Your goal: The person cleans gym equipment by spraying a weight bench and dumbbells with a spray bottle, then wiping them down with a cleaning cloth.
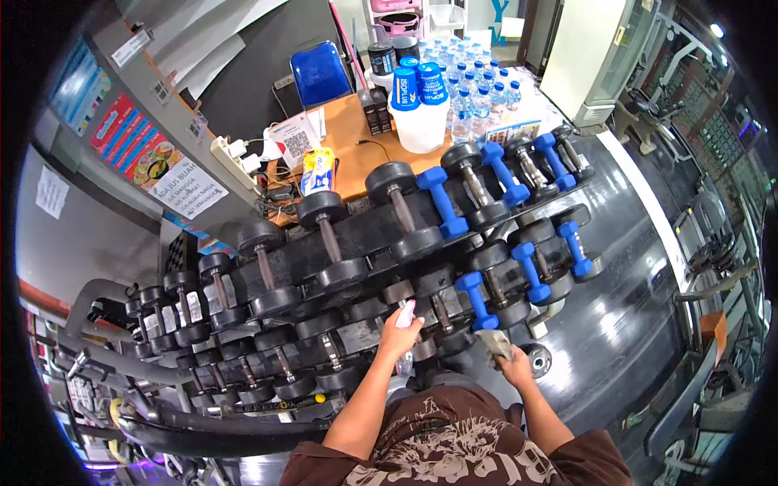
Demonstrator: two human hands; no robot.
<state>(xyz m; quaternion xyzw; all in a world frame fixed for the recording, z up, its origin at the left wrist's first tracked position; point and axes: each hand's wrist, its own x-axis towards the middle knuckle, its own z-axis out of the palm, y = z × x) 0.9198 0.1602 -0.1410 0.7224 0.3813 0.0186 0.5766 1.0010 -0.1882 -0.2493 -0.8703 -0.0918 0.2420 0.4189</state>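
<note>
My left hand (397, 334) is wrapped round a spray bottle (406, 313) with a pinkish-white top, in front of the lower row of dumbbells. A greyish cloth (496, 343) is held in my right hand (515, 366), its upper edge close to the lower end of a blue dumbbell (476, 300). Black round-headed dumbbells with metal handles (330, 239) fill much of the two-tier rack, with more blue dumbbells (442, 203) toward its right side.
Behind the rack, a wooden desk (366, 154) bears a white tub (421, 128), blue containers (405, 87) and several water bottles (480, 105). A blue chair (319, 73) stands beyond. A weight plate (537, 361) lies on the dark floor (604, 340). Gym machines stand at both sides.
</note>
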